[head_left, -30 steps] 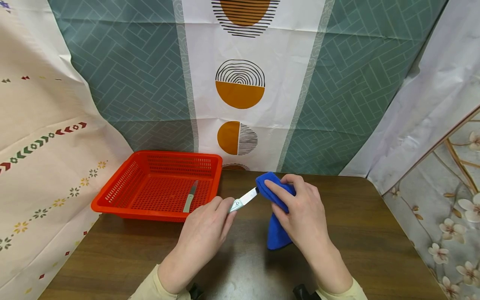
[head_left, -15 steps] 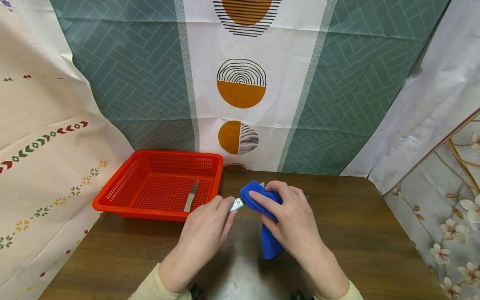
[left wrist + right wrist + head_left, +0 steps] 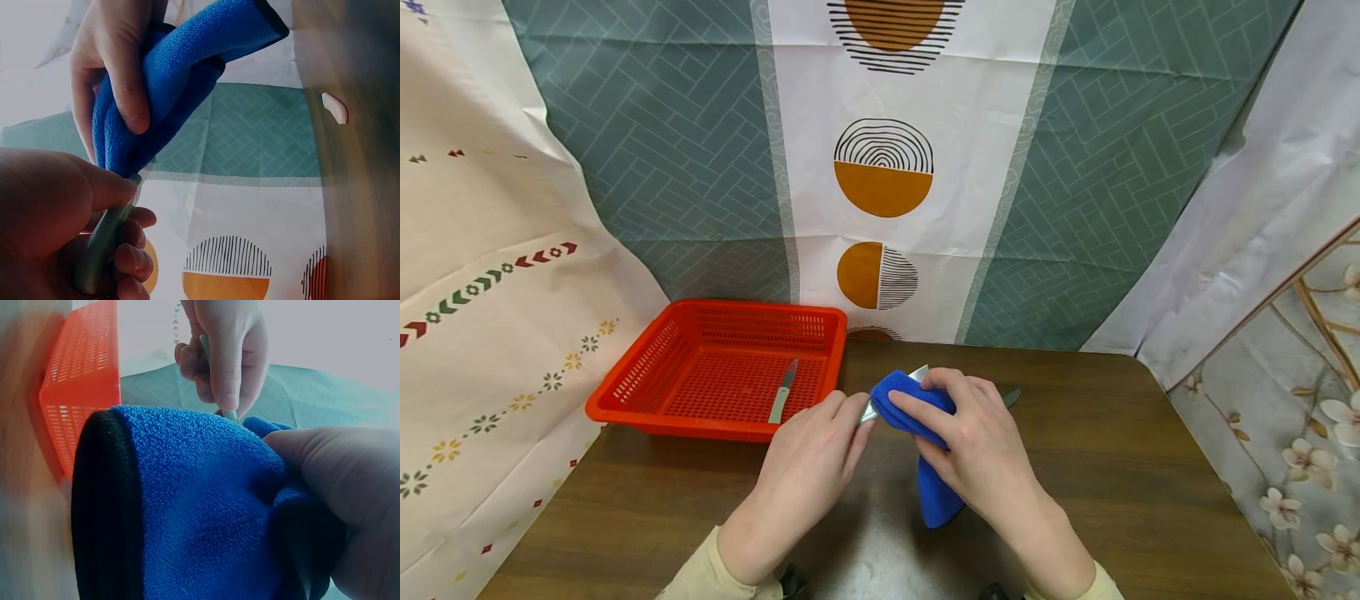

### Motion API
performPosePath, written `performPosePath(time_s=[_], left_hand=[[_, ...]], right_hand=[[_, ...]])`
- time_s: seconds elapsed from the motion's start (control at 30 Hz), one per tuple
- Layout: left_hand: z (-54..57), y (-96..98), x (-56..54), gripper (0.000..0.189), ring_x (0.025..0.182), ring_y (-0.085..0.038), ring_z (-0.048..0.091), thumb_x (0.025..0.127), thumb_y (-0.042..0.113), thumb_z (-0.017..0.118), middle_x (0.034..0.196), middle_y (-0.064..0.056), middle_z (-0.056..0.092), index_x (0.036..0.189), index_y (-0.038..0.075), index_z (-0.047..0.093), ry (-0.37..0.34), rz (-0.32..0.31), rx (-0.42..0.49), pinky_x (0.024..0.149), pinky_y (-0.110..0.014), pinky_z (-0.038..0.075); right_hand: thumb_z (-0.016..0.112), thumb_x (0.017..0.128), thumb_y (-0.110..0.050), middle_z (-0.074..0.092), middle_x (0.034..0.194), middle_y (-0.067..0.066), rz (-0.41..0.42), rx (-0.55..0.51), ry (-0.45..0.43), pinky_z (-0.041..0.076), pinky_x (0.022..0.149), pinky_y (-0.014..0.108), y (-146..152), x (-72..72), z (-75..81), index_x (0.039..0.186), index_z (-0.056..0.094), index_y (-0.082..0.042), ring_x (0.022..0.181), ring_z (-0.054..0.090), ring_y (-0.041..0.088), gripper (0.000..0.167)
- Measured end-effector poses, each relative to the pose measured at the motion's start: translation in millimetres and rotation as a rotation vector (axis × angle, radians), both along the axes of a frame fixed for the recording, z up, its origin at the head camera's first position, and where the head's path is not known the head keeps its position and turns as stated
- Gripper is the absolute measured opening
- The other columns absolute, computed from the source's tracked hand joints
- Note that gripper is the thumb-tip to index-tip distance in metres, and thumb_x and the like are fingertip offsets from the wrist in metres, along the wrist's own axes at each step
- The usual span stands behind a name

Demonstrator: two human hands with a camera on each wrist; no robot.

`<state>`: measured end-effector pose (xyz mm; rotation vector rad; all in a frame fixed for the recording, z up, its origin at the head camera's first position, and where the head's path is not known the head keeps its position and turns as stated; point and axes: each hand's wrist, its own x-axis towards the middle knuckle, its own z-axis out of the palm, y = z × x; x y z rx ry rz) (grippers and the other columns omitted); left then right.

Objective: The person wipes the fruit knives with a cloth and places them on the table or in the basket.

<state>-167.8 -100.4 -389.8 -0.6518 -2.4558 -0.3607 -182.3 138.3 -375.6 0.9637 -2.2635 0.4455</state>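
In the head view my left hand (image 3: 808, 475) grips a small knife (image 3: 868, 412) by its handle, which looks pale green in the left wrist view. My right hand (image 3: 973, 442) pinches a folded blue cloth (image 3: 913, 400) with dark edging round the blade, close to the handle. A bit of bare blade (image 3: 919, 373) sticks out past the cloth's upper edge; the rest is covered. One loose end of the cloth hangs below my right hand. In the right wrist view the cloth (image 3: 194, 487) fills the middle, with my left hand (image 3: 231, 356) beyond it.
A red plastic basket (image 3: 715, 429) stands at the back left of the wooden table (image 3: 1112, 467); another knife (image 3: 783, 392) lies inside it. Behind my right hand a greenish tip (image 3: 1012, 397) of something shows on the table, mostly hidden. Patterned fabric (image 3: 880, 275) hangs behind the table.
My right hand has slid the cloth left and down along the blade, from its tip towards the handle. The left hand has stayed in place.
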Motion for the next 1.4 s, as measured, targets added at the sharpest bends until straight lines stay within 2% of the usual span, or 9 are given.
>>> performPosePath(time_s=[0.57, 1.1, 1.4], left_hand=[[1.1, 0.6, 0.4, 0.027, 0.063, -0.013, 0.053, 0.101, 0.024, 0.084, 0.087, 0.001, 0.062, 0.121, 0.01, 0.073, -0.003, 0.001, 0.005, 0.054, -0.025, 0.043], [1.3, 1.7, 0.2, 0.028, 0.06, -0.01, 0.043, 0.098, 0.022, 0.087, 0.082, 0.003, 0.056, 0.119, 0.009, 0.073, 0.0, -0.001, 0.01, 0.053, -0.023, 0.036], [1.4, 2.0, -0.1, 0.028, 0.06, -0.01, 0.042, 0.099, 0.022, 0.086, 0.082, 0.004, 0.055, 0.119, 0.01, 0.072, -0.006, -0.001, 0.009, 0.053, -0.023, 0.036]], right_hand=[[0.102, 0.077, -0.013, 0.065, 0.131, 0.013, -0.017, -0.001, 0.006, 0.052, 0.105, 0.056, 3.2, -3.2, -0.9, 0.135, 0.08, -0.026, 0.121, 0.066, 0.032, 0.063], [0.102, 0.077, -0.01, 0.065, 0.131, 0.015, -0.059, -0.026, -0.003, 0.052, 0.103, 0.06, 8.1, -7.0, -1.8, 0.134, 0.081, -0.024, 0.115, 0.067, 0.036, 0.063], [0.101, 0.078, -0.01, 0.064, 0.131, 0.015, -0.089, -0.031, -0.003, 0.052, 0.102, 0.061, 11.2, -8.8, -3.3, 0.136, 0.08, -0.024, 0.116, 0.067, 0.036, 0.063]])
